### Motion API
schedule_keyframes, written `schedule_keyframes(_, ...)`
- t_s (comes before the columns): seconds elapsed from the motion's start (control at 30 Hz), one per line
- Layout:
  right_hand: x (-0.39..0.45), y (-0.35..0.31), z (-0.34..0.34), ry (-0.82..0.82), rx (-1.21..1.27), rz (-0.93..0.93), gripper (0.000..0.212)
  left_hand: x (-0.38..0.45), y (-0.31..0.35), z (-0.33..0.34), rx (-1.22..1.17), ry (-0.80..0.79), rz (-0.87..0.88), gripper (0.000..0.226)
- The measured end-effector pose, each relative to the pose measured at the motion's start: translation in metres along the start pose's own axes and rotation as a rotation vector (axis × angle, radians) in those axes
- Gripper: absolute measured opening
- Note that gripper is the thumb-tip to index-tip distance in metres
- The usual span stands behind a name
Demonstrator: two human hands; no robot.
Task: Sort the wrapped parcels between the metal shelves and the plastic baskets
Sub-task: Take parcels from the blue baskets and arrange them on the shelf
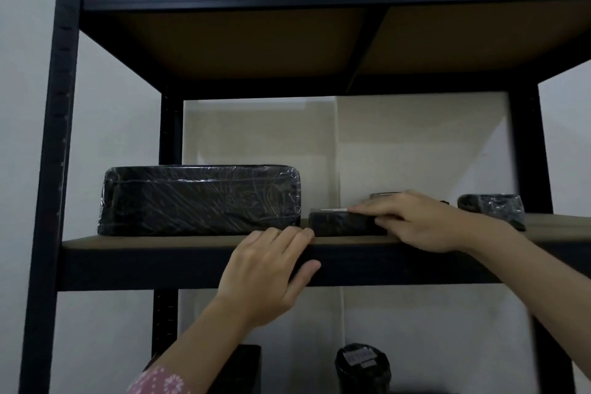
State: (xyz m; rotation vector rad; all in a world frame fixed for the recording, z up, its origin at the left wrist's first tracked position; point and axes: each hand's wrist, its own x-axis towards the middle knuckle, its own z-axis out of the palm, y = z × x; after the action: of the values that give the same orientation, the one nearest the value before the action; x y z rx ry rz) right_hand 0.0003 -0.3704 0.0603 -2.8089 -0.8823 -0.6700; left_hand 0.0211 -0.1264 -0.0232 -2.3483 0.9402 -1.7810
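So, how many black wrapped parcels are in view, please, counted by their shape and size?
Large box parcel: 1
Flat parcel, in the right hand's grip: 1
Small parcel, far right: 1
Round parcel, below the shelf: 1
Total: 4; two more dark shapes are too unclear.
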Motion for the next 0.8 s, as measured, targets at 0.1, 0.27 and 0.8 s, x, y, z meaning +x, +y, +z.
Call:
schedule_keyframes(0.1, -0.028, -0.018, 0.013, 0.22, -0.079, -0.055, 0.046, 0.001, 0.006, -0.004, -0.084, 0.024, -0.062, 0.041)
schedule_keyframes(0.27, -0.039, -0.02, 0.05, 0.64, -0.224, -0.199, 0.043, 0.017, 0.028, -0.014, -0.331, 0.056, -0.384, 0.072)
schedule_keyframes(0.8, -0.023, -0.04, 0.025, 0.563, 0.696, 0.328, 0.055, 0.012, 0.026, 0.0, -0.307, 0.169, -0.267, 0.062)
